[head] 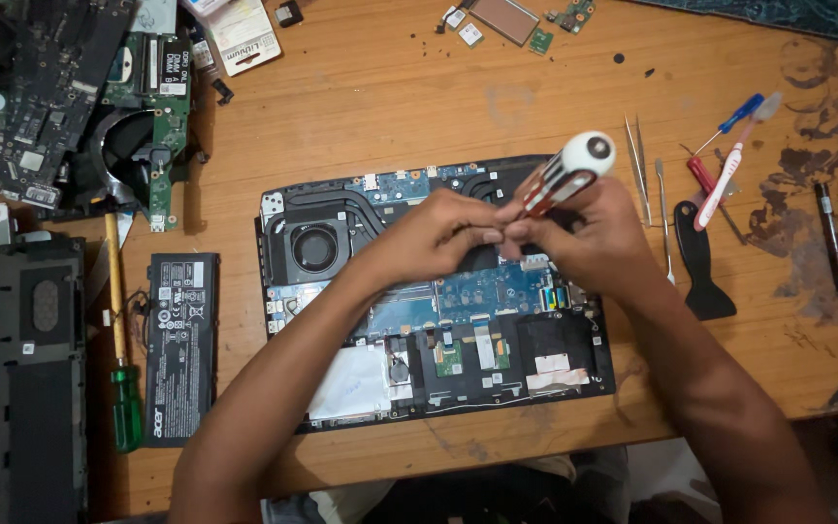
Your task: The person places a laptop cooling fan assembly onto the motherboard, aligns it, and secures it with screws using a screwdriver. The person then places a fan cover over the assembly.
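Two hands, left hand [438, 236] and right hand [589, 236], seemingly gripping screwdriver [564, 178] above laptop [341, 233].

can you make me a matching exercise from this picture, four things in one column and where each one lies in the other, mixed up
Things:
1. red and white screwdriver
2. black battery pack
3. green-handled screwdriver
4. toothbrush

Places:
A. flat on the table, just left of the opened laptop
B. right of the laptop, among the tweezers and small tools
C. held in the right hand, left hand at its tip
D. left of the battery, handle toward the near edge

Pairs: 1-C, 2-A, 3-D, 4-B
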